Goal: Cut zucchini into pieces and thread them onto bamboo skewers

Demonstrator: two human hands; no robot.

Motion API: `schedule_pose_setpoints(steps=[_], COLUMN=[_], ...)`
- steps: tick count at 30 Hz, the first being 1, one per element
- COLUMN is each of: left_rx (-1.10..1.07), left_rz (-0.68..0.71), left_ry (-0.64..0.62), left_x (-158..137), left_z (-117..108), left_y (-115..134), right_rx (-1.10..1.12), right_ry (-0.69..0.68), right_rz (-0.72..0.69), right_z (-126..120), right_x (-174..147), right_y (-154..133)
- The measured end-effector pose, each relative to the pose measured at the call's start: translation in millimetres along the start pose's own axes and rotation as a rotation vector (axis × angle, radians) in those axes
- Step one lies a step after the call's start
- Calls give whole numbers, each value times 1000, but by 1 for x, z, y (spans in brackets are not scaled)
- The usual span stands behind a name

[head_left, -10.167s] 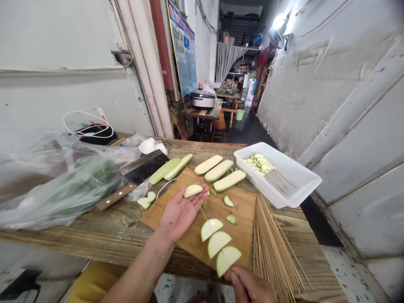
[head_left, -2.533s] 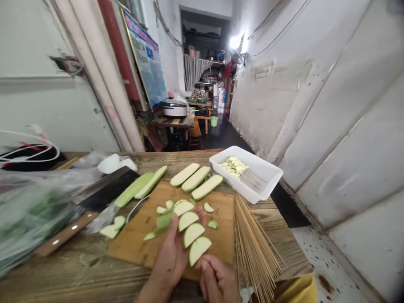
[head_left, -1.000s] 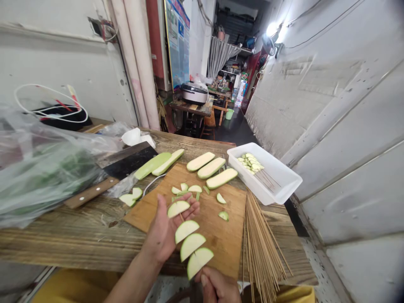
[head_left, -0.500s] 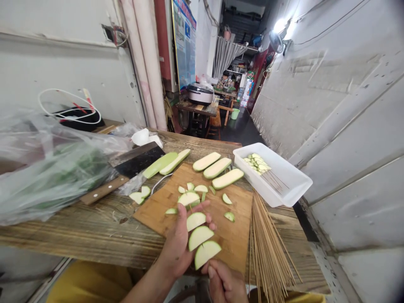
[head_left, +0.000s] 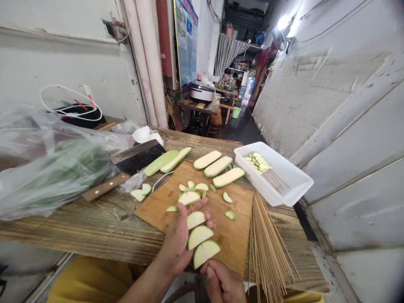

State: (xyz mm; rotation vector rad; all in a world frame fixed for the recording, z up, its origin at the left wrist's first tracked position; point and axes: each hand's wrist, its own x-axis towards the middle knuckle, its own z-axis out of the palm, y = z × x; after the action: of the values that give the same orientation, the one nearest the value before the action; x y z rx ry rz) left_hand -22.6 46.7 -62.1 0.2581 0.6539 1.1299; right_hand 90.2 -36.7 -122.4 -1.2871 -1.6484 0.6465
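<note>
Head view: four pale, green-rimmed half-round vegetable slices point(head_left: 200, 237) are strung in a row on a thin wooden skewer point(head_left: 191, 207), held between the hands above the near part of a brown wooden cutting board point(head_left: 235, 248). The left hand point(head_left: 178, 244) is cupped half open, palm up, with nothing gripped; the slices are lined up along it, probably so that they are steadied from below. The right hand point(head_left: 223, 280) is closed in a pinch beside the nearest slice, apparently on the skewer's near end, which is hidden by the fingers. Just right of that hand, a fanned bundle of tan bamboo sticks point(head_left: 271, 248) is laid on the weathered wooden tabletop point(head_left: 78, 235), seemingly for easy reach. Beyond it, loaded skewers point(head_left: 257, 162) are gathered in a white rectangular plastic tub point(head_left: 298, 174), perhaps to be separated from loose offcuts point(head_left: 227, 197) ahead of the hands.
</note>
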Motion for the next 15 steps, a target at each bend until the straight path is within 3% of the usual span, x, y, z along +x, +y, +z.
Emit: schedule_pose_setpoints(steps=[15], left_rx=[-29], left_rz=[-19], left_ry=[-2], left_x=[-3], left_z=[0], left_y=[-1], right_rx=[-91], right_ry=[15], right_rz=[-40], right_z=[-5], right_x=[0], right_y=[-9])
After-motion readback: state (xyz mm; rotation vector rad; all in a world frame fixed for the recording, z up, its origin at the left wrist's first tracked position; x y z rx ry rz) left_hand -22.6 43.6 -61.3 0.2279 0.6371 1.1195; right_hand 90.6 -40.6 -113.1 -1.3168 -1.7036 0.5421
